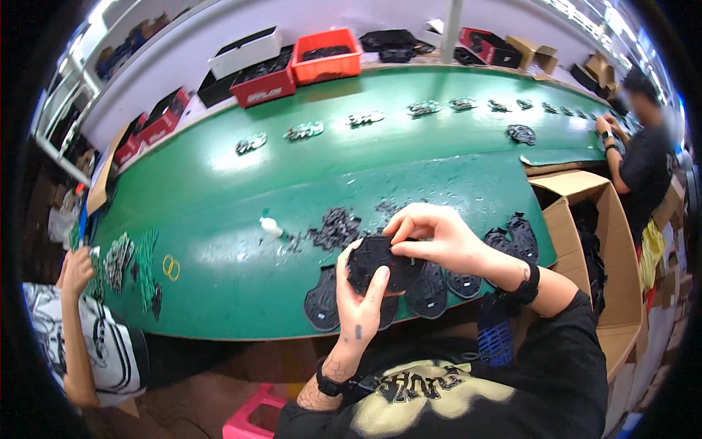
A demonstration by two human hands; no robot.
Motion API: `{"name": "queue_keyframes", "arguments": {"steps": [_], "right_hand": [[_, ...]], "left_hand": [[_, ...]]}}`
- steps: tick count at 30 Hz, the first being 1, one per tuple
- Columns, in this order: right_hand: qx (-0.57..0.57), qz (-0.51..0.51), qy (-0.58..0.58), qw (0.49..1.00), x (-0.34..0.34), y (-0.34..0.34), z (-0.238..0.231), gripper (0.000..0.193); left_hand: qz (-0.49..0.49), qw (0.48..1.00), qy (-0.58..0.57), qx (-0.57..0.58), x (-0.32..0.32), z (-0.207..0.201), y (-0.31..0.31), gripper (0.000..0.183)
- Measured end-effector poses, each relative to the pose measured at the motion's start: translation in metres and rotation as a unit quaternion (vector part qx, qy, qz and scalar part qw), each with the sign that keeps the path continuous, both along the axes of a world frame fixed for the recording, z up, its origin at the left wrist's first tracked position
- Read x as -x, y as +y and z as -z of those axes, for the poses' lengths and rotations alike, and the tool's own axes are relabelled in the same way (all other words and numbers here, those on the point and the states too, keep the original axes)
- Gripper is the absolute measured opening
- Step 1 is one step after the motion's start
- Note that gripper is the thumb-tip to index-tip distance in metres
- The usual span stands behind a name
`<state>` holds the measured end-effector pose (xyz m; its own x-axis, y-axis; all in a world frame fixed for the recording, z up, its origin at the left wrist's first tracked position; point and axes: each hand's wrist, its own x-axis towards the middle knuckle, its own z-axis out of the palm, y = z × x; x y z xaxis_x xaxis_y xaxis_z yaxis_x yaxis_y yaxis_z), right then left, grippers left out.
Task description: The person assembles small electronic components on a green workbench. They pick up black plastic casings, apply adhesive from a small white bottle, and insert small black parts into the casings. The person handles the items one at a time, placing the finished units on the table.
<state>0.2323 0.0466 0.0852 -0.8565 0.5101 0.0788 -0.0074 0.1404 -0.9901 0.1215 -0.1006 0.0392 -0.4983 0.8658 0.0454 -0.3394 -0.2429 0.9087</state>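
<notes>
My left hand (pixel 360 311) is closed around a black plastic shell (pixel 371 262), holding it above the near edge of the green bench, thumb across its lower side. Over the same shell, my right hand (pixel 446 238) has thumb and forefinger pinched together at its upper edge; whatever lies between those fingertips is too small or hidden to name. More black mouse-shaped shells (pixel 322 301) lie beneath and beside my hands, and others (pixel 523 238) to the right. Just beyond my hands is a heap of small black plastic pieces (pixel 336 228).
A small white bottle (pixel 270 226), yellow rings (pixel 171 268) and bundled green cords (pixel 146 260) lie to the left. Circuit boards (pixel 303 131) line the far green surface. Beyond stand red bins (pixel 327 55). An open carton (pixel 618 271) is at right. Co-workers (pixel 647 146) sit at both sides.
</notes>
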Motion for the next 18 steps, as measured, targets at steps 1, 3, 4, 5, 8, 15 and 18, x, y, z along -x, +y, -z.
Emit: {"name": "queue_keyframes", "arguments": {"steps": [1, 3, 4, 5, 8, 15, 18], "right_hand": [[0.091, -0.018, -0.007, 0.996, -0.003, 0.006, 0.006, 0.011], [0.145, -0.001, -0.033, 0.989, -0.008, 0.015, 0.010, 0.015], [0.173, 0.005, -0.045, 0.984, -0.010, 0.018, 0.010, 0.017], [0.215, -0.019, -0.067, 0.974, -0.013, 0.023, 0.006, 0.021], [0.206, -0.099, -0.119, 0.966, -0.018, 0.046, 0.012, 0.021], [-0.081, 0.239, -0.144, 0.957, -0.050, 0.229, 0.019, 0.029], [-0.254, 0.413, -0.217, 0.847, -0.065, 0.319, 0.064, 0.044]], "left_hand": [[0.009, 1.000, -0.012, 0.001, -0.001, 0.000, 0.003, 0.046], [0.032, 0.999, -0.005, 0.000, -0.001, -0.001, 0.011, 0.046], [0.042, 0.999, 0.000, 0.000, -0.001, -0.002, 0.015, 0.046], [0.052, 0.999, 0.014, 0.004, -0.003, -0.003, 0.019, 0.046], [0.079, 0.997, 0.018, 0.012, -0.003, -0.004, 0.028, 0.049], [-0.135, 0.919, 0.354, 0.106, 0.035, -0.001, -0.014, 0.049], [-0.192, 0.815, 0.505, 0.209, 0.056, 0.010, -0.055, 0.051]]}}
